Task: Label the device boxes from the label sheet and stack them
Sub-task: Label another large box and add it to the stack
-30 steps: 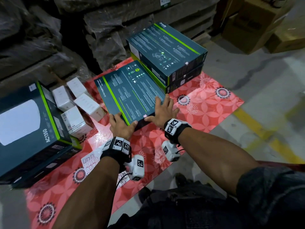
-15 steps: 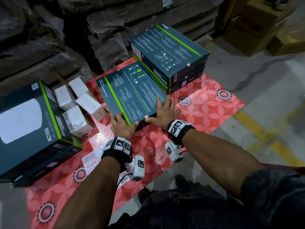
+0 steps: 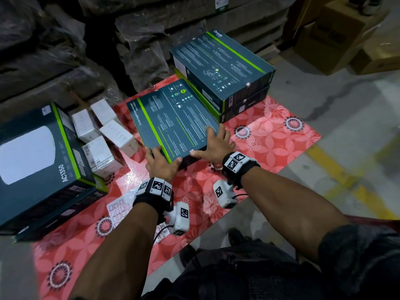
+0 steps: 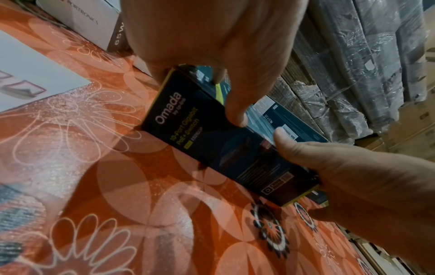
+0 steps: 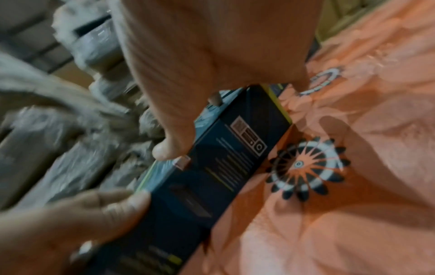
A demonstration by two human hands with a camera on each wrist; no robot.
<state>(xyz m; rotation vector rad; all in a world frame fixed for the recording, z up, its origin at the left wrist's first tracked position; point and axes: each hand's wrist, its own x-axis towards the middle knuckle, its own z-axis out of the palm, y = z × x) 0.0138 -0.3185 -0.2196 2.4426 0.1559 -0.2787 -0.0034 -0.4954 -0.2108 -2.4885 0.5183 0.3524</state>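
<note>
two hands hold the near end of a dark teal device box (image 3: 173,122) that lies on the red flowered mat (image 3: 270,135) toward its far edge, just beside a stack of two boxes (image 3: 220,68) at the mat's far right. the left hand (image 3: 161,163) grips the box's near left corner, thumb curled over the top edge, fingers down its left side. the right hand (image 3: 216,144) lies at the near right corner, fingers spread fairly straight on top, thumb along the near edge by a small label (image 5: 181,161). a label sheet (image 3: 118,210) lies near the mat's near left edge. small white boxes (image 3: 101,137) sit at the left edge.
</note>
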